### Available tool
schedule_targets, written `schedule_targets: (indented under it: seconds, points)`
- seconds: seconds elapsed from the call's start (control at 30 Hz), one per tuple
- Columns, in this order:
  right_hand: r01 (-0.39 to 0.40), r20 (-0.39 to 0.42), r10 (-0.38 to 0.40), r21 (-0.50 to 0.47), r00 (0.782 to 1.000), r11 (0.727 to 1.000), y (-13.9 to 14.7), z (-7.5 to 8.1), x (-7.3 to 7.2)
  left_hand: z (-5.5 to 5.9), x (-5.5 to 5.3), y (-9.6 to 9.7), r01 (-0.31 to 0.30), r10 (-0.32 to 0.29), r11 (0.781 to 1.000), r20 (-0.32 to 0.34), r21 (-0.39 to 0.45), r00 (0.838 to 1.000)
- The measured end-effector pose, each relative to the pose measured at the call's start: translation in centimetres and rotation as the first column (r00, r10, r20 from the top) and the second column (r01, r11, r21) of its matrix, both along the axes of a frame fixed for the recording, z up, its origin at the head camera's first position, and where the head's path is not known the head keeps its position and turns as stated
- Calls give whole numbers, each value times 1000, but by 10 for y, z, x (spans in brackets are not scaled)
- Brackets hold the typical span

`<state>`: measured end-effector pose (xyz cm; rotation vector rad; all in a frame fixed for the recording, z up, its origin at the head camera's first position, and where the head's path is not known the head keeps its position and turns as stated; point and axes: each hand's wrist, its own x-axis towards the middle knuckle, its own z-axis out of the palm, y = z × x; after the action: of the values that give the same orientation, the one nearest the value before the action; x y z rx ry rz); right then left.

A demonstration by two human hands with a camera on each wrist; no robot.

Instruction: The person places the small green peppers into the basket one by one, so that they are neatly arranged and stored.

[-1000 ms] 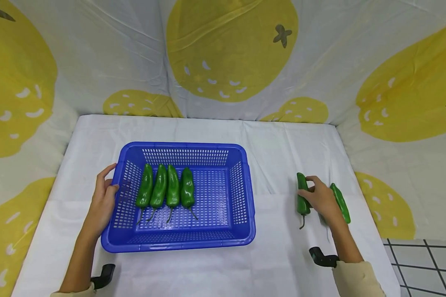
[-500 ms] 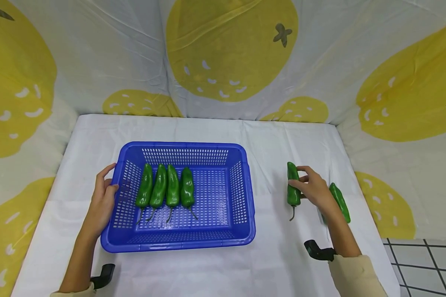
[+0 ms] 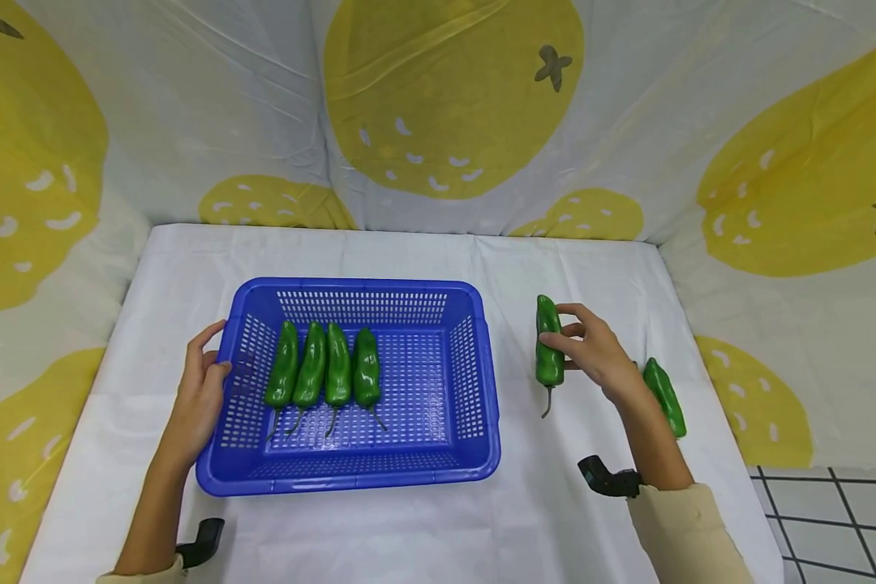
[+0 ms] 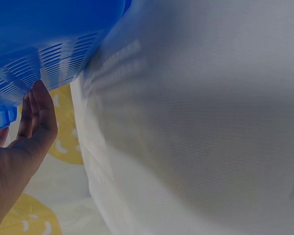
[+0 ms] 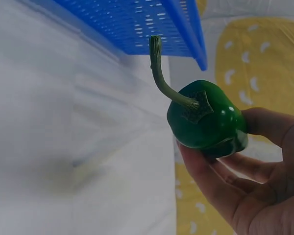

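The basket (image 3: 350, 484) is blue. Inside it, 4 peppers (image 3: 311, 369) are green, like the peppers right of it. Under it, the cloth (image 3: 409, 535) is white; behind it, white-flecked yellow fruits (image 3: 453, 97) pattern the pale backdrop (image 3: 226, 105).

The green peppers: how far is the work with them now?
Looks done: four peppers lie side by side in the blue basket. In hand: the right hand holds a fifth pepper over the white cloth, while the left hand grips the basket's side. Apparently left: one more pepper lies on the cloth by the right forearm; a green bit nearby may be another, mostly hidden.
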<state>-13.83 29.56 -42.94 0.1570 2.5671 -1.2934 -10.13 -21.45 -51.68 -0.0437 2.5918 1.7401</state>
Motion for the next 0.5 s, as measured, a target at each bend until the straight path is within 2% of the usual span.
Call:
schedule_targets:
  seconds: [0.5]
  points:
    - [-60,-25,57,-153,998,986,-46,9,-22,1,0,0,-10,10,1000,3,-11,1000]
